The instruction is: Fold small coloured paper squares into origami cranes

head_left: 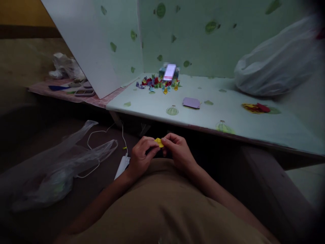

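Observation:
My left hand (142, 154) and my right hand (177, 150) meet in front of my body, just below the table's front edge. Both pinch a small folded piece of yellow paper (159, 142) between their fingertips. On the pale green table (228, 117) a pile of small coloured folded paper pieces (158, 83) lies in front of a small box (169, 72) at the back. A purple stack of paper squares (191, 102) lies nearer the front, and red and yellow paper pieces (256, 107) lie to the right.
A large white plastic bag (276, 64) sits at the table's back right. A white board (96, 44) leans at the left. A clear plastic bag (61, 166), a white cable (101, 149) and a white device (122, 166) lie on the floor at left. A calculator (84, 92) lies beyond.

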The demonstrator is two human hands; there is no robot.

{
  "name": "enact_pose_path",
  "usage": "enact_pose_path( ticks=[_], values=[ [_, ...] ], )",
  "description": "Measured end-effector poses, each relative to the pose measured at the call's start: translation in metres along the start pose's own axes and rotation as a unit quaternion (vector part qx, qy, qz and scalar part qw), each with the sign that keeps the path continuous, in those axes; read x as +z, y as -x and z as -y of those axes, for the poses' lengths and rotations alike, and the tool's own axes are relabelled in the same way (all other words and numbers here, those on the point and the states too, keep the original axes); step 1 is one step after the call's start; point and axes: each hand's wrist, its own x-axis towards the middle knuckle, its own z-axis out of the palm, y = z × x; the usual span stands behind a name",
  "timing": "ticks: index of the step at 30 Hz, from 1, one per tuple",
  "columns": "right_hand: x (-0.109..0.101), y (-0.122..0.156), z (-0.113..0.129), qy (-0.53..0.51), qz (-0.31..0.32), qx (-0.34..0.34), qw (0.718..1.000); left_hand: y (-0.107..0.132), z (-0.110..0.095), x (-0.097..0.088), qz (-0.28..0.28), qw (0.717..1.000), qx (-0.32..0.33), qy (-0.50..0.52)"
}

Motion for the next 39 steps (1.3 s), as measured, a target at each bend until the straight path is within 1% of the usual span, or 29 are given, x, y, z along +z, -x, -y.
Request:
enact_pose_path(
  ticks=[2, 6, 11, 17, 20, 23, 26, 31, 34, 39],
  values=[
    [0.0008, 0.0003, 0.0003, -0.008, 0.002, 0.004, 1.000, -0.0002, 0.0000, 0.0001, -0.013, 1.000, 0.001, -0.007],
    [0.0009, 0.0005, 0.0004, -0.033, 0.011, 0.021, 0.999, 0.0009, -0.0010, 0.0007, -0.019, 0.999, -0.029, -0.001],
    [0.0012, 0.0012, 0.0007, -0.037, 0.018, 0.026, 0.999, 0.0002, -0.0046, -0.0005, 0.003, 0.997, -0.076, 0.021],
    [0.0033, 0.0027, 0.0030, -0.033, 0.021, 0.043, 0.998, -0.0015, -0.0069, 0.0017, -0.027, 0.987, -0.148, 0.061],
    [0.0037, 0.0023, 0.0026, -0.035, 0.018, 0.041, 0.998, -0.0018, -0.0073, 0.0035, -0.026, 0.981, -0.173, 0.084],
    [0.0035, 0.0014, 0.0013, -0.027, 0.011, 0.030, 0.999, -0.0013, -0.0073, 0.0041, -0.017, 0.978, -0.186, 0.088],
    [0.0035, 0.0014, 0.0002, -0.024, 0.010, 0.027, 0.999, -0.0001, -0.0062, 0.0049, -0.023, 0.975, -0.198, 0.099],
    [0.0038, 0.0021, 0.0001, -0.021, 0.006, 0.033, 0.999, -0.0003, -0.0050, 0.0076, -0.038, 0.961, -0.228, 0.151],
    [0.0035, 0.0015, -0.0004, -0.016, 0.003, 0.022, 1.000, -0.0012, -0.0056, 0.0076, -0.031, 0.956, -0.238, 0.170],
    [0.0027, 0.0010, -0.0024, -0.007, 0.008, 0.015, 1.000, -0.0013, -0.0066, 0.0052, -0.020, 0.967, -0.221, 0.123]
  ],
)
